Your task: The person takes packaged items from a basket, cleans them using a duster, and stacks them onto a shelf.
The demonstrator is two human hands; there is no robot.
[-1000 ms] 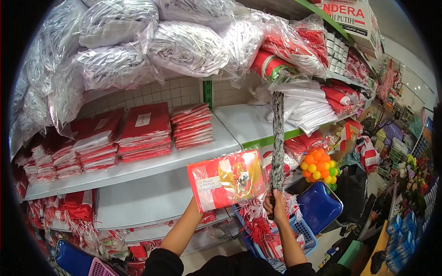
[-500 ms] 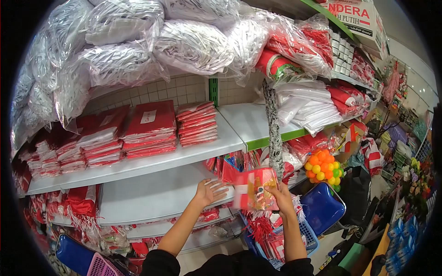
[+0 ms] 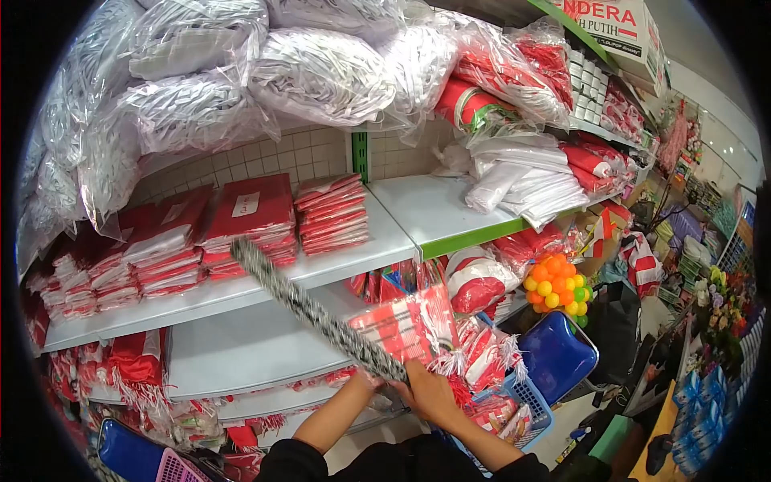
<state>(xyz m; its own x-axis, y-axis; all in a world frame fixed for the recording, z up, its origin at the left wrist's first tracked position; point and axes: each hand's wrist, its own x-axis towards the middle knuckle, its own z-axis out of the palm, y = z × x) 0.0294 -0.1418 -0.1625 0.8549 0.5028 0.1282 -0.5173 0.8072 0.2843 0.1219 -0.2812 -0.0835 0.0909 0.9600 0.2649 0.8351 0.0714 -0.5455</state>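
Above me, clear plastic bags of white strips [image 3: 321, 76] bulged over the shelf edge, and to their right I saw a bag of red and white goods [image 3: 514, 76]. White plastic-wrapped bundles [image 3: 542, 189] lay below it on a shelf. A printed white box [image 3: 626, 36] sat high at the right. Lower down I had a cluster of orange, yellow and green balls [image 3: 554, 281] just above a blue padded seat [image 3: 560, 357], with a black bag [image 3: 617, 333] beside it. Blue-wrapped packs [image 3: 697, 426] stood at my far right, below colourful flowers [image 3: 715, 305].
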